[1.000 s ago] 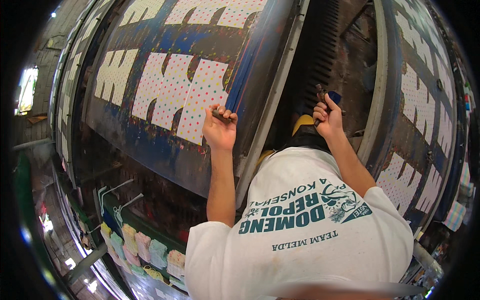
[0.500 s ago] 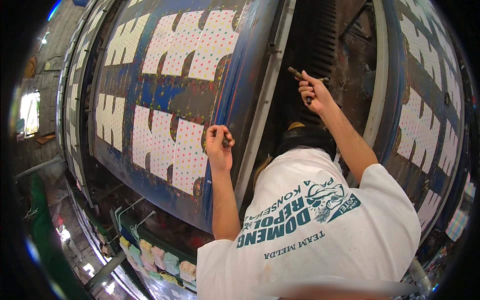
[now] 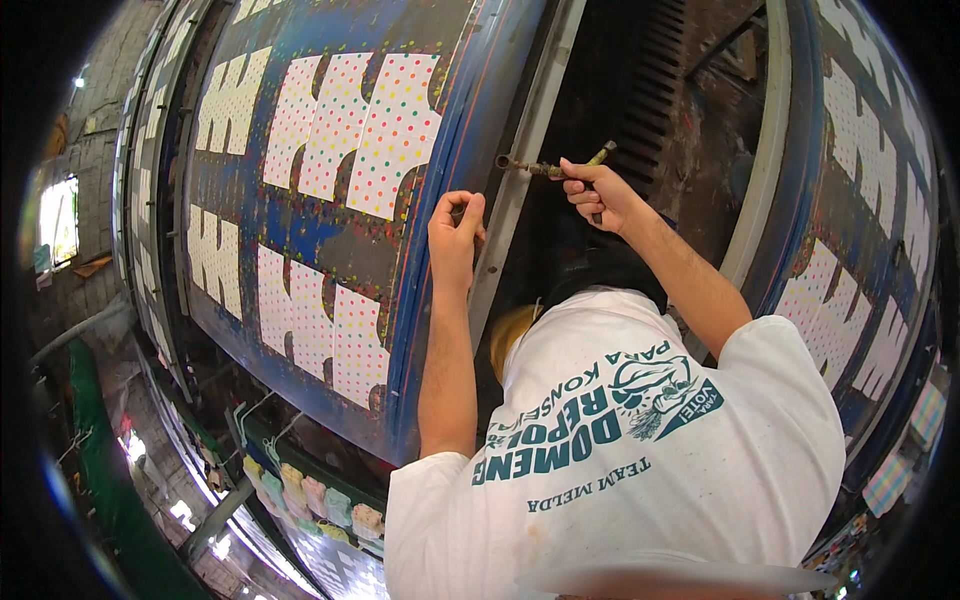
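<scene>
My right hand is closed around a worn, stained metal tool with a small ring at its left end. A yellowish arm of it sticks out beyond the fingers at the upper right, and a dark stub shows below them. The tool reaches left over the metal rail. Beside the blue edge of the left table, my left hand is curled closed. A dark bit shows between its thumb and fingers, too little to name. White cut pieces with coloured dots lie flat on that table, left of this hand.
Long, paint-stained tables stand at left and at right, both bearing dotted pieces. Between them runs a dark gap with a slotted rack. Small pastel cloth bundles hang at lower left, near a green sheet.
My right hand has turned the tool so its ring end points left, and moved slightly left and down. My left hand has risen and shifted right, still closed.
</scene>
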Action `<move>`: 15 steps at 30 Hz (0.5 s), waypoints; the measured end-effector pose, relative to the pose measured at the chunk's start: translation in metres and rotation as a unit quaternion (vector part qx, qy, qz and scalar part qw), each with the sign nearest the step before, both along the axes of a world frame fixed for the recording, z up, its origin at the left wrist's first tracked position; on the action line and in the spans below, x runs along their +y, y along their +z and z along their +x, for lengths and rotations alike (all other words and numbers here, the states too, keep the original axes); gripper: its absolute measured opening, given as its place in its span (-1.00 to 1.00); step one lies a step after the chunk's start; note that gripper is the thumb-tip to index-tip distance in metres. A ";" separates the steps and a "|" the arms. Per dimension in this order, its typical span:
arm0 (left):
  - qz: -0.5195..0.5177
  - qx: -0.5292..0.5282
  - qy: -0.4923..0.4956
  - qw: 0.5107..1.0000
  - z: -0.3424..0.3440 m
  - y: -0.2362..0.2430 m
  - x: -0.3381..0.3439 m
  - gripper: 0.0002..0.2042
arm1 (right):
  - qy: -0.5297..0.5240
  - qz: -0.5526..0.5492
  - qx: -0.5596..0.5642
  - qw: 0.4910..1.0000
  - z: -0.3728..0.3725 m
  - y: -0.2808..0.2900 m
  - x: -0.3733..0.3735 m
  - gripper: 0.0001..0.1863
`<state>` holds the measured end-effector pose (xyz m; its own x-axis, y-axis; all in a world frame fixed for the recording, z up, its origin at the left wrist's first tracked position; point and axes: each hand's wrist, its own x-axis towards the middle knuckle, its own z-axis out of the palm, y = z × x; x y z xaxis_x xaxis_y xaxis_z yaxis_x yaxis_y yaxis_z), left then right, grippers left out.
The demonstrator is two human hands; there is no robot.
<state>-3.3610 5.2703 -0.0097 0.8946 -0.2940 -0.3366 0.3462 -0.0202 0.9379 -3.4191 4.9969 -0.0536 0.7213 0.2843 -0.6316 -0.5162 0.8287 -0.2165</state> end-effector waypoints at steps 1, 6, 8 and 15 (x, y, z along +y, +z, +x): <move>0.031 -0.020 -0.003 0.999 0.006 -0.002 -0.006 -0.85 | 0.008 0.004 0.009 1.000 0.002 0.000 -0.003 -0.74; 0.178 -0.203 -0.042 0.962 0.024 -0.009 -0.035 -0.73 | 0.029 0.139 0.033 0.989 0.011 -0.010 -0.014 -0.74; 0.190 -0.229 -0.062 0.953 0.025 -0.008 -0.041 -0.70 | 0.034 0.171 0.050 0.983 0.012 -0.016 -0.017 -0.73; 0.194 -0.241 -0.065 0.949 0.028 -0.006 -0.047 -0.71 | 0.051 0.159 0.046 0.985 0.015 -0.016 -0.022 -0.71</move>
<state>-3.3335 5.2231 -0.0155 0.9368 -0.3498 -0.0037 -0.1495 -0.4099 0.8998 -3.4045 4.9748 -0.0697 0.6224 0.5461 -0.5607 -0.6058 0.7897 0.0967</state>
